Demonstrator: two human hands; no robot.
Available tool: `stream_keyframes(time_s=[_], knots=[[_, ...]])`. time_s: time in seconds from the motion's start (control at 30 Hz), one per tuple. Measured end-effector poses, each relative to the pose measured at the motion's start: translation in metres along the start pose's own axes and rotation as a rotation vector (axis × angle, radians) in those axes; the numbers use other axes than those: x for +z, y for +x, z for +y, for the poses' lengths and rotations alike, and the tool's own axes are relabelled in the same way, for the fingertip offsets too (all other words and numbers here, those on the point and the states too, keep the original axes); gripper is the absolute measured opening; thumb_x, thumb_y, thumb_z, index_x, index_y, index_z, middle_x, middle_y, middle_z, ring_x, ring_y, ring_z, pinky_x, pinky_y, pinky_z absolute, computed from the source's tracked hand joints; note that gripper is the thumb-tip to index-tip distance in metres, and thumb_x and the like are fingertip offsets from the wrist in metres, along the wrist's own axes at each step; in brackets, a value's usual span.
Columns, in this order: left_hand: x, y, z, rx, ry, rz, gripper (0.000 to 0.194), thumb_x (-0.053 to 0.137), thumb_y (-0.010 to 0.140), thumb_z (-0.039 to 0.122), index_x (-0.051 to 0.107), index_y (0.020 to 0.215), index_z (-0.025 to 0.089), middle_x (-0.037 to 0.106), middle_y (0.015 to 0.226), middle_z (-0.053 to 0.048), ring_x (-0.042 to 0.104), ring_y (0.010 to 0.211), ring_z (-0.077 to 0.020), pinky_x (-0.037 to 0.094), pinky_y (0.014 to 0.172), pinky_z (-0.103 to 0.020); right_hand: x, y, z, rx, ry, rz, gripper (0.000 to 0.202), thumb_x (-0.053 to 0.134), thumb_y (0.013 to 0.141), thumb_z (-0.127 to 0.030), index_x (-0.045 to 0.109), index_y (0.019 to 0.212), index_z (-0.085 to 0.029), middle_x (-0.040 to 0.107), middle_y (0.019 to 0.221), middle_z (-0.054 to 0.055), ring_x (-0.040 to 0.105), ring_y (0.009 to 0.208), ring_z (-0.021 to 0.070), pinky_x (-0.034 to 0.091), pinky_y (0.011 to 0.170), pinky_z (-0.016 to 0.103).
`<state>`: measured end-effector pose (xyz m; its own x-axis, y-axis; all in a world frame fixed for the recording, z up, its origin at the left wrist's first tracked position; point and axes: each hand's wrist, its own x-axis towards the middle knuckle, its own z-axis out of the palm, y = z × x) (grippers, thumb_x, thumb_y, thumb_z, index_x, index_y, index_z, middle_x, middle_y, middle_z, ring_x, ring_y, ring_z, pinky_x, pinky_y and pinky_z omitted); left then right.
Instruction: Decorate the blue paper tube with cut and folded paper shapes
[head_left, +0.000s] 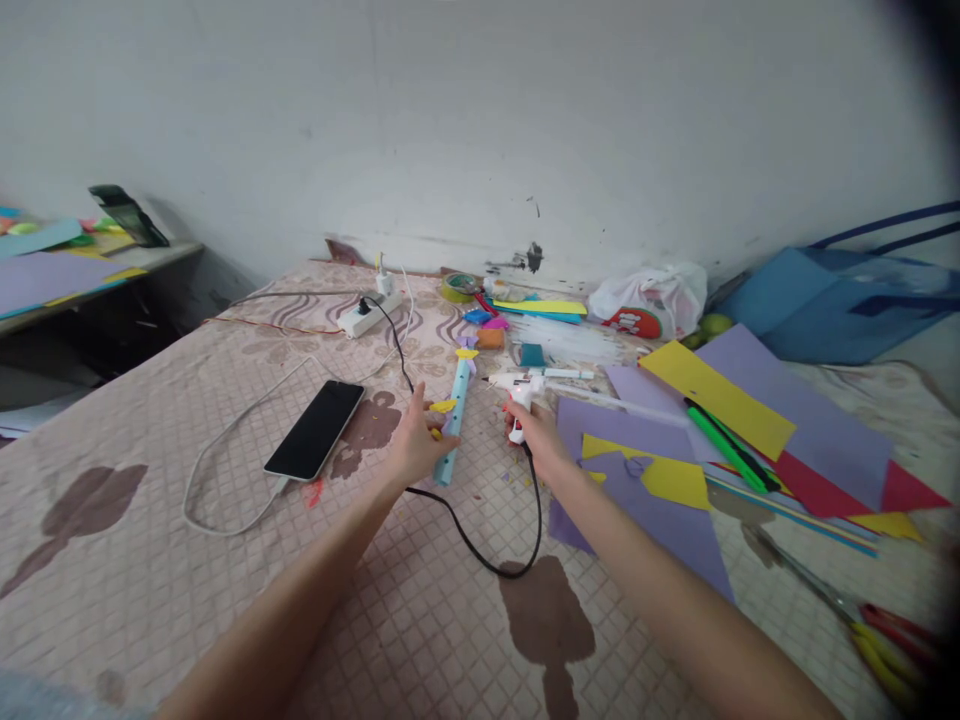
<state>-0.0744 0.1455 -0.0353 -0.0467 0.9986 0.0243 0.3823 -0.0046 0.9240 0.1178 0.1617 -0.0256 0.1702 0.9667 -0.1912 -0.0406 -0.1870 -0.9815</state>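
My right hand is wrapped round the white glue gun, whose nozzle points left toward a light blue paper tube. The tube lies lengthwise on the tablecloth, with small dark dots along it and a yellow and purple paper piece at its far end. My left hand is at the tube's left side, its thumb across the near part and its fingers by a yellow paper piece. From the gun's handle a black cord loops toward me and passes left under my left forearm.
A phone with a white cable lies left; a power strip stands behind. Purple sheets, yellow paper, a green cutter and scissors lie right. Along the wall are tape, a plastic bag and a blue bag.
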Motion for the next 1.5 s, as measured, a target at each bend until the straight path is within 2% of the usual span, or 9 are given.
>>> stream_keyframes(time_s=[0.23,0.6,0.87,1.07,1.23,1.37,1.5], knots=[[0.000,0.000,0.002,-0.005,0.013,-0.017,0.108,0.075,0.058,0.021,0.013,0.147,0.016,0.049,0.129,-0.017,0.063,0.087,-0.0170,0.051,0.076,-0.031,0.006,-0.003,-0.002,-0.058,-0.080,-0.037,0.022,0.060,0.071,-0.042,0.055,0.067,-0.020,0.054,0.055,-0.002,0.048,0.047,0.0118,0.037,0.040,0.022],[0.001,0.002,-0.004,0.004,-0.036,0.005,0.109,0.076,0.056,0.020,0.016,0.146,0.022,0.048,0.129,-0.015,0.063,0.082,-0.0158,0.051,0.076,-0.033,0.014,0.008,-0.001,-0.042,-0.100,-0.050,0.023,0.060,0.070,-0.042,0.056,0.071,-0.019,0.055,0.058,-0.001,0.049,0.048,0.0125,0.038,0.038,0.022],[0.000,0.003,-0.006,0.034,-0.011,0.013,0.106,0.076,0.057,0.021,0.019,0.146,0.020,0.050,0.126,-0.015,0.061,0.090,-0.0188,0.049,0.081,-0.035,-0.003,-0.013,0.001,-0.018,-0.139,-0.114,0.026,0.060,0.070,-0.045,0.056,0.070,-0.019,0.055,0.059,-0.001,0.051,0.048,0.0126,0.038,0.038,0.022],[-0.003,0.002,0.003,0.024,-0.002,0.022,0.104,0.073,0.058,0.018,0.018,0.146,0.020,0.055,0.118,-0.012,0.061,0.088,-0.0173,0.049,0.080,-0.033,-0.022,-0.023,0.002,-0.066,-0.269,-0.051,0.029,0.056,0.073,-0.048,0.055,0.071,-0.020,0.050,0.052,-0.003,0.050,0.046,0.0143,0.039,0.039,0.024],[-0.003,0.003,0.003,-0.003,0.010,0.035,0.101,0.070,0.059,0.015,0.018,0.145,0.015,0.051,0.123,-0.015,0.061,0.082,-0.0148,0.049,0.074,-0.030,-0.030,-0.007,0.002,-0.185,-0.453,0.063,0.029,0.055,0.074,-0.048,0.056,0.071,-0.020,0.054,0.055,-0.001,0.053,0.052,0.0167,0.038,0.048,0.026],[-0.002,0.005,0.000,-0.012,-0.018,0.091,0.100,0.070,0.055,0.010,0.025,0.143,0.020,0.055,0.118,-0.011,0.060,0.078,-0.0123,0.049,0.071,-0.027,-0.027,0.016,0.004,-0.285,-0.589,0.132,0.026,0.054,0.074,-0.045,0.057,0.069,-0.019,0.059,0.062,0.002,0.055,0.062,0.0195,0.036,0.056,0.027],[-0.002,0.005,-0.001,0.031,0.011,0.107,0.099,0.068,0.055,0.009,0.025,0.143,0.021,0.055,0.116,-0.010,0.061,0.076,-0.0121,0.050,0.070,-0.027,-0.019,0.034,0.006,-0.356,-0.680,0.170,0.026,0.049,0.078,-0.042,0.058,0.074,-0.018,0.063,0.070,0.006,0.056,0.066,0.0207,0.037,0.060,0.028]])
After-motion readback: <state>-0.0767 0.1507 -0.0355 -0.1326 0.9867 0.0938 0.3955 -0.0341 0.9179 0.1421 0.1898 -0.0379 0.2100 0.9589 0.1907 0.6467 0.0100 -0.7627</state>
